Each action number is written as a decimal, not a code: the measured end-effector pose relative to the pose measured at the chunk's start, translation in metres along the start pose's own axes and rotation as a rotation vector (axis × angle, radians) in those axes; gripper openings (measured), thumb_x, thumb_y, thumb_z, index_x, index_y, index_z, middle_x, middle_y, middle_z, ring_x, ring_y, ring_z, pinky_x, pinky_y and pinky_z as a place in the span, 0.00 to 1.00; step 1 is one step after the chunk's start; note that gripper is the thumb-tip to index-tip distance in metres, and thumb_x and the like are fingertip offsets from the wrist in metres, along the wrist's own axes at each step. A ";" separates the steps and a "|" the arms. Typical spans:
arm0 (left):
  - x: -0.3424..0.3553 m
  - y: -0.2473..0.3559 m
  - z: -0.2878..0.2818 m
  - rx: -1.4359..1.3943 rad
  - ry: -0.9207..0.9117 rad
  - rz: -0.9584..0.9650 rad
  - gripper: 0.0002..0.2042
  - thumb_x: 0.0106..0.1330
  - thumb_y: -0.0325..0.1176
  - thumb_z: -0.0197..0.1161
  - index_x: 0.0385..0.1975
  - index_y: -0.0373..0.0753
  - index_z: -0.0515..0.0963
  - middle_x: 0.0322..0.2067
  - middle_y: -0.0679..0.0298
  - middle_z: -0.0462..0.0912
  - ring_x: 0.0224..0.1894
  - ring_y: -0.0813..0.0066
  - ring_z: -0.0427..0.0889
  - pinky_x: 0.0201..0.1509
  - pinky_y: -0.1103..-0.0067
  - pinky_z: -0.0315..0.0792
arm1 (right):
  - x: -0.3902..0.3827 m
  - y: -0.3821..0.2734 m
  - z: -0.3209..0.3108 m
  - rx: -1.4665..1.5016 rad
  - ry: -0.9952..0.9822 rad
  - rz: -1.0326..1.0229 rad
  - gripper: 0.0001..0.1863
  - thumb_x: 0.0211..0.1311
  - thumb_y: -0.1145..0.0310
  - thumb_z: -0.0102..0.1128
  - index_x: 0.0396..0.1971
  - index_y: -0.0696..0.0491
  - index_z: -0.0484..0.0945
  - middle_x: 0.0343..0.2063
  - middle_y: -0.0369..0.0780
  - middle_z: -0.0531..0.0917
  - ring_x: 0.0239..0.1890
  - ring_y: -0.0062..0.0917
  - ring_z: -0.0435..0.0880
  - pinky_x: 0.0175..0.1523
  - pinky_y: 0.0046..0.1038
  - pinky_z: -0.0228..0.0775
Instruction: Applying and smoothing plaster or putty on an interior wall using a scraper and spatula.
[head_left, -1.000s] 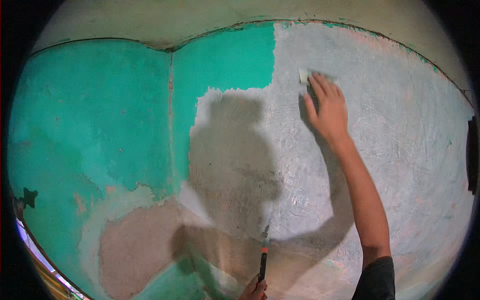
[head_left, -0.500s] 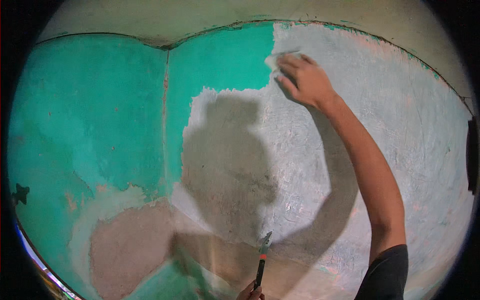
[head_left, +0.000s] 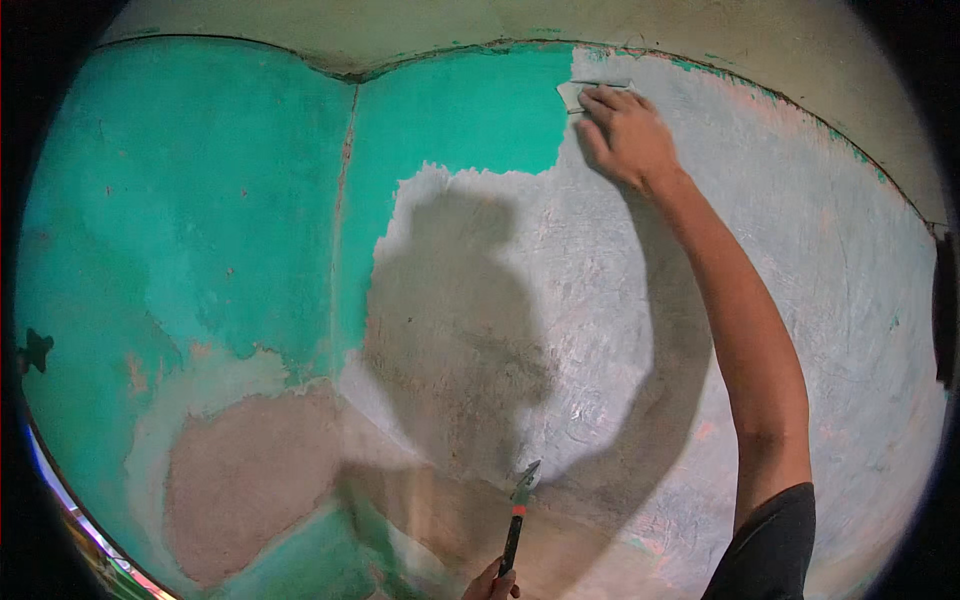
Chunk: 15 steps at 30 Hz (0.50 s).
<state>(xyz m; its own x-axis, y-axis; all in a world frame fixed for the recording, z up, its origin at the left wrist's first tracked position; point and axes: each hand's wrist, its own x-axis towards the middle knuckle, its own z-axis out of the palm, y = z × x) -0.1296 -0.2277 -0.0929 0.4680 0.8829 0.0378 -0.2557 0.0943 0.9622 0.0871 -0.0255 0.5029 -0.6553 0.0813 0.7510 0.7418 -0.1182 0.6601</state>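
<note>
High on the wall, my right hand [head_left: 632, 138] is closed on a pale flat putty spreader [head_left: 573, 97], with the fingers pressed over its face. The spreader lies against the wall where wet whitish filler [head_left: 800, 220] meets green paint [head_left: 460, 110]. At the lower middle, my left hand [head_left: 490, 582] is wrapped round the black handle of a small trowel [head_left: 517, 510]. This trowel has an orange-red band and a pointed metal blade, angled up in front of the wall. The lower part of my left hand is cut off by the frame's edge.
A vertical crack [head_left: 346, 170] marks the wall's corner. Below left is a bare brownish patch [head_left: 250, 470]. A greyish ceiling [head_left: 480, 22] borders the wall above. A dark object [head_left: 945, 310] stands at the far right edge. My shadow [head_left: 450, 320] falls across the filler.
The whole view has shifted slightly, with the wall sitting higher and further right. My right hand has slid a little up the filler's edge. My left hand still holds the trowel low down.
</note>
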 end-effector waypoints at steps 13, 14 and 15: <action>-0.007 0.007 0.003 -0.269 -0.010 -0.257 0.27 0.78 0.47 0.56 0.73 0.47 0.63 0.25 0.65 0.79 0.09 0.84 0.60 0.14 0.81 0.60 | -0.091 -0.061 -0.038 0.174 -0.246 -0.121 0.25 0.66 0.55 0.56 0.56 0.55 0.81 0.57 0.42 0.81 0.62 0.35 0.77 0.75 0.44 0.57; -0.007 0.009 0.003 -0.261 -0.026 -0.222 0.28 0.78 0.48 0.56 0.74 0.47 0.62 0.25 0.65 0.80 0.09 0.85 0.61 0.14 0.81 0.60 | -0.098 -0.072 -0.039 0.232 -0.244 -0.183 0.24 0.65 0.56 0.57 0.56 0.55 0.81 0.57 0.42 0.81 0.62 0.35 0.77 0.74 0.45 0.57; -0.006 0.011 0.004 -0.249 -0.043 -0.187 0.29 0.78 0.49 0.56 0.75 0.48 0.61 0.25 0.65 0.80 0.09 0.85 0.61 0.14 0.81 0.60 | -0.096 -0.077 -0.038 0.272 -0.326 -0.247 0.24 0.65 0.57 0.58 0.56 0.55 0.80 0.57 0.42 0.81 0.62 0.34 0.77 0.74 0.45 0.58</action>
<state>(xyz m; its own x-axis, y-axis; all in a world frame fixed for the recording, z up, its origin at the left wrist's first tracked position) -0.1319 -0.2339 -0.0811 0.5603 0.8200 -0.1170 -0.3587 0.3675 0.8581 0.0876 -0.0614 0.3788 -0.7698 0.3853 0.5088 0.6085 0.2026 0.7672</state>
